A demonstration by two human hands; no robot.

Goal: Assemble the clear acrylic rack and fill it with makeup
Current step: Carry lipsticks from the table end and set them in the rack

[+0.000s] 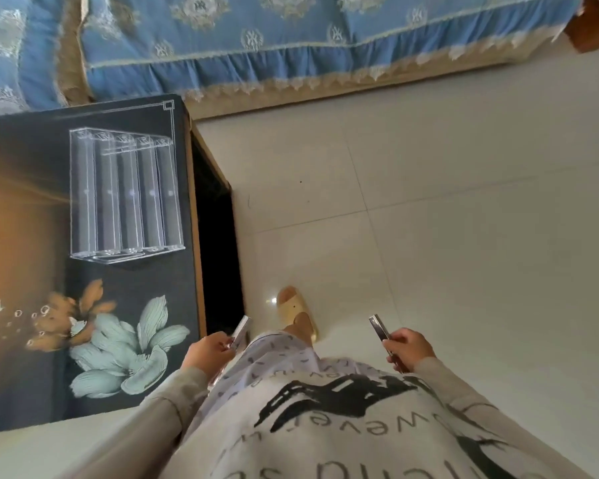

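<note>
Fingers (222,343) of our left hand (210,352) curl round a slim silvery makeup stick (241,331); our right hand (408,350) pinches a darker stick (379,328) the same way. Both are held low before our body, above the tiled floor (464,219). Ahead on the left, well apart from both hands, the clear acrylic rack (125,195) rests on the dark floral table (32,375). We judge assembly done; its columns look empty, so filling remains.
</note>
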